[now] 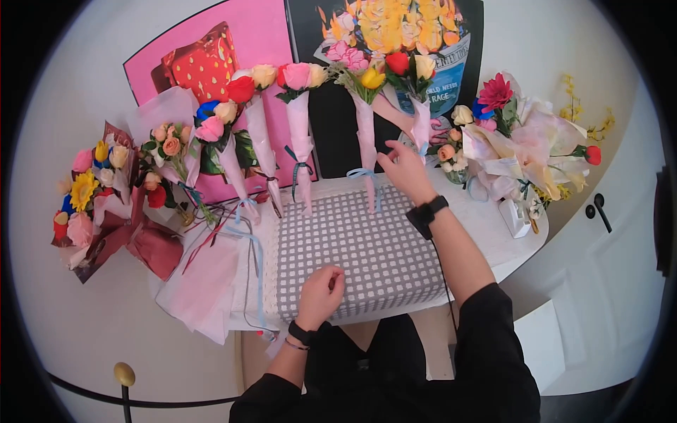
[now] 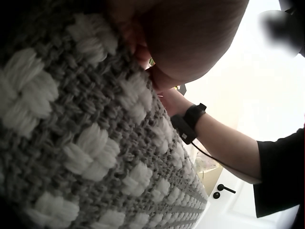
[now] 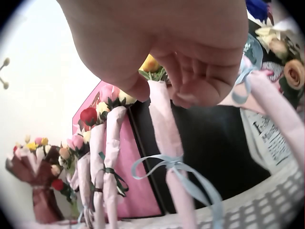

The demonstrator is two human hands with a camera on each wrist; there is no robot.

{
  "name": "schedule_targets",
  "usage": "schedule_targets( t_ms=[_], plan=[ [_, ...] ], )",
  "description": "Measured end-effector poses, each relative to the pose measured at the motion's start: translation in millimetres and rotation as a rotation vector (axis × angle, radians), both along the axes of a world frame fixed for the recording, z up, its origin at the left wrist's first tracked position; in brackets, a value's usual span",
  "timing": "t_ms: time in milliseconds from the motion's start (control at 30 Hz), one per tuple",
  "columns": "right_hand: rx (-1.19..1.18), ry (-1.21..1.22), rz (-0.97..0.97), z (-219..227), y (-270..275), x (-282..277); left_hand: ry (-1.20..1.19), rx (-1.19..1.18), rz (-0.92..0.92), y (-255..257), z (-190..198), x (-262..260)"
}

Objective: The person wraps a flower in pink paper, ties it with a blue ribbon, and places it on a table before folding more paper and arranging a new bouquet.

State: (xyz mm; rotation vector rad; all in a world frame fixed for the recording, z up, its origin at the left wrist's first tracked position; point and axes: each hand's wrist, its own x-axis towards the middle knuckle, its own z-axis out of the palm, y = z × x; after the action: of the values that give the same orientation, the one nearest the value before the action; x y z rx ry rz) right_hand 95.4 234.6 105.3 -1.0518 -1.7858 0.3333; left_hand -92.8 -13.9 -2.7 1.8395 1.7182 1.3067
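My right hand (image 1: 407,169) is raised at the back of the table, just right of a slim pink-wrapped bouquet (image 1: 365,134) with a yellow tulip and a light blue ribbon. In the right wrist view, the thumb and loosely bent fingers (image 3: 200,86) have a gap between them, and that bouquet's wrapping (image 3: 164,119) shows through it. Another slim bouquet (image 1: 421,123), with a red and a cream rose, stands behind the hand. My left hand (image 1: 321,295) rests loosely curled, holding nothing, on the grey-and-white checked cloth (image 1: 352,247) near the front edge.
More slim bouquets (image 1: 299,130) lean along the back against pink and black posters. A dark-red-wrapped bouquet (image 1: 151,243) is at the left, with pink wrapping sheets (image 1: 204,282) and loose ribbons beside it. At the right stand a pale-wrapped bouquet (image 1: 518,151) and a white box (image 1: 515,217).
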Motion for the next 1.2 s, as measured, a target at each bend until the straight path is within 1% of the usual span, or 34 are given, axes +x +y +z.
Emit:
schedule_targets(
  t_ms=[33, 67, 133, 167, 200, 267, 300, 400, 467, 600, 667, 700, 767, 800, 867, 933, 1000, 1067, 1100, 1133, 1167, 1200],
  plan=[
    [-0.115, 0.015, 0.010, 0.8, 7.7, -8.4, 0.006, 0.017, 0.003, -0.4, 2.6, 1.5],
    [-0.115, 0.016, 0.019, 0.5, 14.8, -15.3, 0.012, 0.036, 0.007, -0.8, 4.3, 2.7],
    [-0.294, 0.064, 0.084, 3.6, 21.1, -29.3, 0.009, 0.052, 0.017, -1.2, 2.0, 2.1],
    [-0.348, 0.051, 0.103, 8.0, 18.7, -31.2, 0.007, 0.060, 0.010, -0.7, 0.3, 1.6],
    [-0.346, 0.046, 0.112, 9.2, 18.8, -35.3, 0.003, 0.067, 0.002, -1.0, -0.9, 0.9],
    [-0.268, 0.008, 0.044, 2.6, 26.4, -38.5, 0.010, 0.069, -0.002, -1.2, -0.7, -0.2],
    [-0.265, 0.004, 0.049, -0.5, 30.7, -40.3, 0.020, 0.070, -0.018, -0.4, -0.3, -0.9],
    [-0.204, 0.030, 0.036, -5.2, 36.2, -43.5, 0.027, 0.091, -0.021, 0.1, -1.3, -1.6],
    [-0.138, 0.097, 0.024, -6.4, 38.1, -44.9, 0.024, 0.092, -0.018, 0.0, -0.1, -1.4],
    [-0.135, 0.082, 0.070, -8.7, 43.2, -49.8, 0.029, 0.121, -0.024, -0.2, 1.7, -1.6],
    [-0.237, 0.066, 0.123, -4.1, 40.1, -52.8, 0.019, 0.115, -0.028, 0.3, 1.4, -1.5],
    [-0.237, 0.063, 0.137, -1.5, 38.3, -54.5, 0.013, 0.108, -0.037, 0.2, 1.2, -2.2],
    [-0.312, 0.018, 0.098, -1.7, 36.7, -55.6, 0.025, 0.096, -0.030, -0.2, -0.2, -3.7],
    [-0.312, 0.013, 0.117, -2.7, 36.3, -56.9, 0.035, 0.087, -0.039, 0.0, -0.3, -4.1],
    [-0.199, 0.058, 0.101, -8.5, 40.6, -55.1, 0.022, 0.099, -0.009, -0.8, 0.0, -4.4],
    [-0.233, 0.057, 0.133, -11.6, 43.0, -47.7, 0.021, 0.108, -0.031, -0.5, -1.5, -6.3],
    [-0.101, 0.063, 0.011, -15.6, 40.8, -39.9, -0.003, 0.087, -0.023, -2.0, 0.1, -7.6],
    [-0.117, 0.092, 0.051, -8.3, 24.3, -27.4, -0.025, 0.070, -0.019, -3.5, 0.1, -8.2],
    [-0.089, 0.087, 0.047, -3.9, 15.1, -20.5, -0.072, 0.061, -0.026, -3.2, -0.5, -8.4],
    [-0.001, 0.058, 0.011, -0.3, 7.9, -10.8, -0.116, 0.052, -0.031, -3.3, -1.3, -10.1],
    [-0.057, 0.070, -0.012, 15.1, -8.5, -3.2, -0.118, 0.059, -0.010, -0.3, -3.4, -13.5],
    [0.086, 0.101, -0.057, -2.6, 18.9, 14.0, -0.204, 0.034, -0.001, 6.1, -6.0, -18.4]
  ],
)
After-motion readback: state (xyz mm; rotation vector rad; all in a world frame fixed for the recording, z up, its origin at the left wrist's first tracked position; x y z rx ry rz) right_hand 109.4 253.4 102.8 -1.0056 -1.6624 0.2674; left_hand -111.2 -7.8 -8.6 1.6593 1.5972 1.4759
